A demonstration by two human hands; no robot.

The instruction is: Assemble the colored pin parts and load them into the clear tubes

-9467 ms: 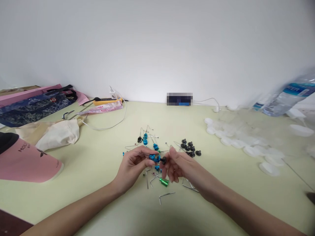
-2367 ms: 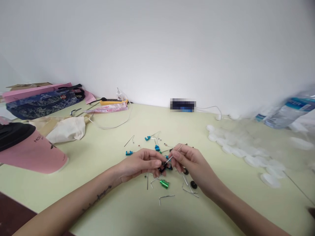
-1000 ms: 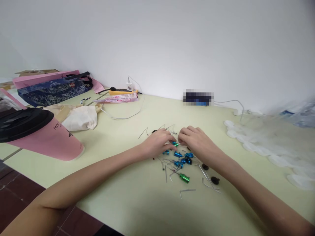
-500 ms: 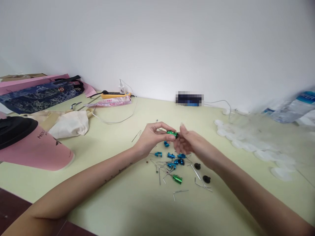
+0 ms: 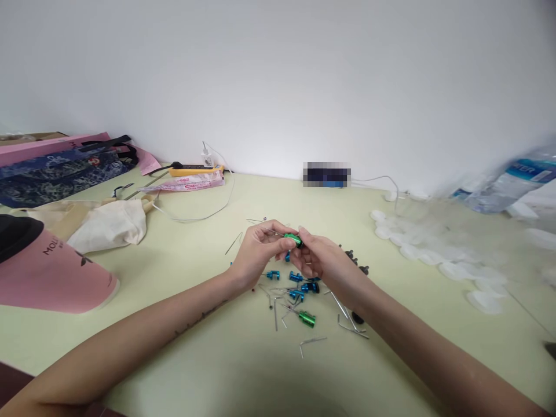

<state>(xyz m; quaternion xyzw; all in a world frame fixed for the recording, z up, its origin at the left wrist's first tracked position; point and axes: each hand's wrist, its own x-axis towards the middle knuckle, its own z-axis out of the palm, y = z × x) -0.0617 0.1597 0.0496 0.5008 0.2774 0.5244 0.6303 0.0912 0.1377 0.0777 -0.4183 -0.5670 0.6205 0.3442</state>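
Note:
My left hand [image 5: 260, 249] pinches a small green metal cylinder [image 5: 292, 238] between thumb and fingers, with a thin wire running from its left end. At the cylinder's right end, my right hand [image 5: 319, 255] has closed its thumb and fingers, which hide that tip. Below the hands lie several blue metal cylinders [image 5: 296, 277], some with wires. A second green cylinder [image 5: 307, 318] rests nearer to me. Bent hex keys [image 5: 313, 340] are scattered around it. Black round caps [image 5: 358, 317] sit partly behind my right forearm.
A pink cup [image 5: 65, 272] with a black lid stands at the left, in front of a cream cloth bag [image 5: 115, 226]. Farther back are a yellow power strip [image 5: 195, 170] and a pink packet [image 5: 191, 181]. White round discs [image 5: 417, 250] and a plastic bottle [image 5: 508, 179] lie at the right.
My right hand has come in from beside the green cylinder and closed on its right end. The view has shifted slightly, and more black caps show beyond my right wrist.

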